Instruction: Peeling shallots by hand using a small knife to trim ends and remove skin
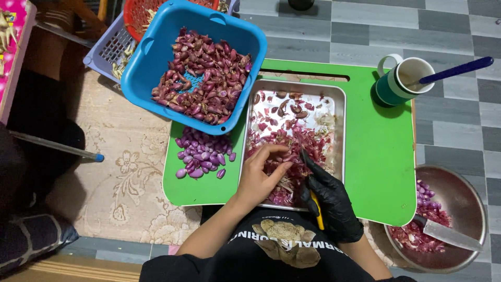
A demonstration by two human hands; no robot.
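Observation:
My bare left hand point(261, 175) rests over the near end of a metal tray point(340, 94) full of purple shallot skins, fingers pinched around a small shallot among the peels. Right beside it, my right hand point(329, 201) in a black glove grips a small knife with a yellow handle point(317, 209), the blade pointing up into the tray. A pile of peeled shallots point(203, 154) lies on the green board point(376, 146) left of the tray. A blue basket point(156, 57) of unpeeled shallots sits tilted on the board's far left corner.
A green and white mug point(402, 78) holding a dark blue handled utensil stands at the board's far right. A steel bowl point(464, 209) with shallot pieces and a large knife sits on the floor at right. Lilac and red baskets are behind the blue one; a patterned mat lies left.

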